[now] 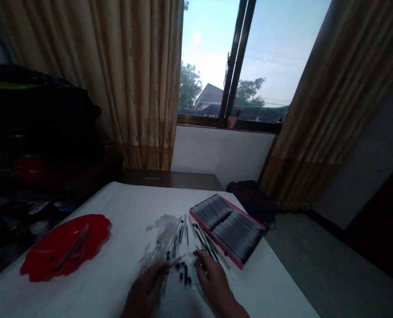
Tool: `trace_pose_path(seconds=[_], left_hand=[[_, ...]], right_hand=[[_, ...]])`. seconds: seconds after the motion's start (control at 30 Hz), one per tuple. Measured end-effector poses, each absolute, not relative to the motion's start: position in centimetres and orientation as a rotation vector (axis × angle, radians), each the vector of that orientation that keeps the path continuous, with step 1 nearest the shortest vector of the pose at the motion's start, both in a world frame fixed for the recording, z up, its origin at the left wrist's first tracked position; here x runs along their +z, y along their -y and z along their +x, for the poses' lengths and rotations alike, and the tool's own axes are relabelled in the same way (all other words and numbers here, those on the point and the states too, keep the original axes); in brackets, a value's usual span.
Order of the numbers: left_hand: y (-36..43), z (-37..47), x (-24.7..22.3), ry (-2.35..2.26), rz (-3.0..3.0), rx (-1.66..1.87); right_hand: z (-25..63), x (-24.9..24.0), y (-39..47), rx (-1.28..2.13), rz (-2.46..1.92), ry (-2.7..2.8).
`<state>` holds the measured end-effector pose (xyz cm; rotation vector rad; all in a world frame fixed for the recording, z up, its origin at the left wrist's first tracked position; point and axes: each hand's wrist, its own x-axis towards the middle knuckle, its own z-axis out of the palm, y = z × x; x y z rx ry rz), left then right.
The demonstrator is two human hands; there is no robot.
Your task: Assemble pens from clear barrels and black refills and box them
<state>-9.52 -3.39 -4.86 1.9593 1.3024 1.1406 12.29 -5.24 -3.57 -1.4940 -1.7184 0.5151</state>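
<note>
My left hand [146, 285] is closed around a pen barrel [177, 260], pale and see-through, whose tip points up to the right. Facing it, my right hand [211, 274] is closed in a pinch; a small dark tip shows at its fingers, too blurred to name. Between and below the hands lie several small black caps [185, 273]. Beyond my left hand spreads a pile of clear pen barrels [166, 230]. Thin dark pen refills [179, 238] lie beside the pile, and longer dark sticks [207, 242] lie above my right hand.
A red-edged box [239, 229] filled with rows of pens lies at the right of the white table [123, 247]. On the left, a red scalloped tray [39, 260] holds clear strips. Dark cloth [252, 198] lies past the far right edge, and a cabinet [186, 180] stands behind.
</note>
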Motion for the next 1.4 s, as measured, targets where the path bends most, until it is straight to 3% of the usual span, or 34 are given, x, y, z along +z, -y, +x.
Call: trace_pose_path(seconds=[0.2,0.37,0.57,0.67,1.4], left_hand=[[3.8,-9.9,-7.3,-1.247,1.800,1.212],[4.0,-9.4,-6.7,-1.184,1.913,1.252],[4.4,-9.2,-4.6,-1.165,2.108,1.226],[4.5,-9.2,-4.5,-1.159,2.165,1.189],[4.6,-9.0,-4.5,-1.189,2.221,1.084]], right_hand=[[12.1,-5.1,6.0,0.477,-1.659,1.900],[11.7,-5.4,6.0,0.487,-1.682,1.870],[12.4,-4.6,5.3,0.985,-1.357,1.315],[12.3,-3.7,5.3,1.050,-1.269,1.257],[12.3,-1.8,6.6,0.710,-1.252,1.689]])
